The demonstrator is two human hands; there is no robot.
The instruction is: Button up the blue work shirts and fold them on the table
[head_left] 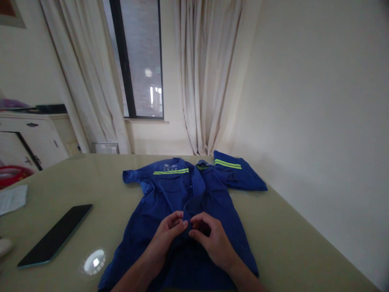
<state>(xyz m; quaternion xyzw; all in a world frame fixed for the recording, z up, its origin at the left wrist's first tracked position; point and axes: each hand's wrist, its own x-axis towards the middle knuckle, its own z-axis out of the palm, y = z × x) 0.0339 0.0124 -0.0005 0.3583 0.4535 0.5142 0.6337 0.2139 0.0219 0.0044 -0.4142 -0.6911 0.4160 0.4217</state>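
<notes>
A blue work shirt [164, 198] with yellow-green reflective stripes lies spread on the table, its collar end away from me. Near the lower middle of its front, my left hand [168, 229] pinches the edge of the front placket between thumb and fingers. My right hand [209, 235] is just to the right, curled with thumb and fingertips close to the same edge. Whether the right fingertips grip the cloth or only touch it is hard to make out. The placket strip stands up slightly and twists between the hands and the collar.
A black tablet-like device [56, 235] lies on the table [288, 251] at the left, with a paper sheet [13, 199] beyond it. A folded blue garment [246, 176] with similar stripes sits at the far right, partly under the shirt's sleeve. The wall [328, 142] borders the table's right side.
</notes>
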